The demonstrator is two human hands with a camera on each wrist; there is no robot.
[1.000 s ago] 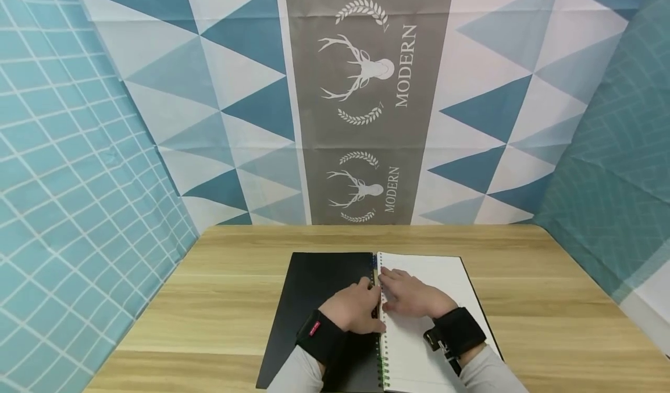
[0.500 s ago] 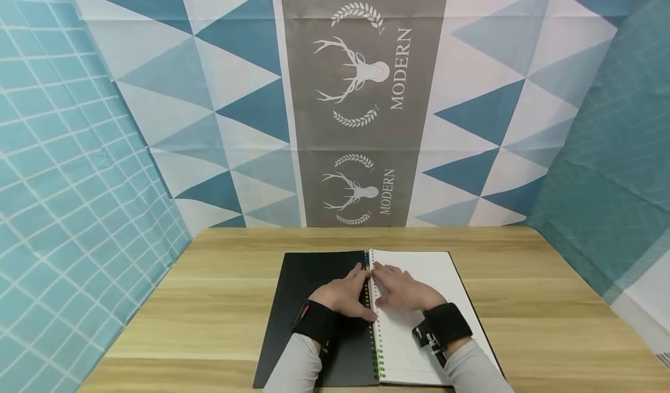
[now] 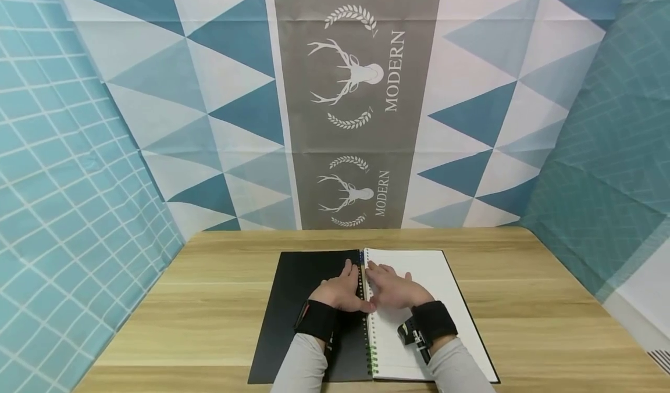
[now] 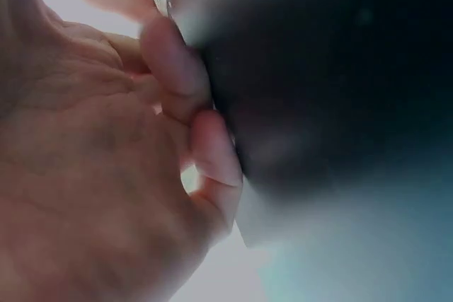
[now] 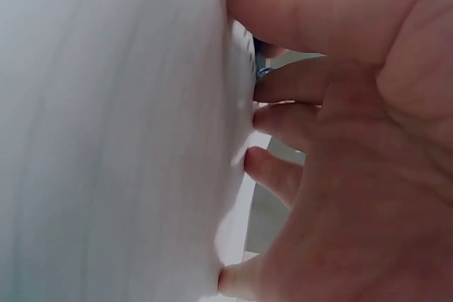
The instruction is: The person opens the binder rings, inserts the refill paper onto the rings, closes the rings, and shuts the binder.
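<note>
A ring-bound notebook lies open, with a black cover (image 3: 309, 271) on the left and white lined pages (image 3: 445, 335) on the right. Plastic rings (image 3: 373, 361), green toward the near end, run down its spine. My left hand (image 3: 340, 293) rests on the cover side of the spine, fingers extended and thumb reaching across to the page edge. Opposite it, my right hand (image 3: 396, 290) presses its fingertips along the punched page edge. In the left wrist view, fingertips (image 4: 212, 146) touch the black cover; in the right wrist view, fingertips (image 5: 262, 164) meet the white paper.
The notebook lies on a wooden table (image 3: 209, 323). Patterned cloth (image 3: 235, 90) hangs behind the table, with blue gridded cloth (image 3: 63, 207) at the left and teal cloth (image 3: 602, 207) at the right. Black bands (image 3: 434, 320) circle both wrists.
The left fingers have straightened along the spine, and both hands have shifted slightly toward the far end. The whole head view has drifted a little, so the scene sits further left.
</note>
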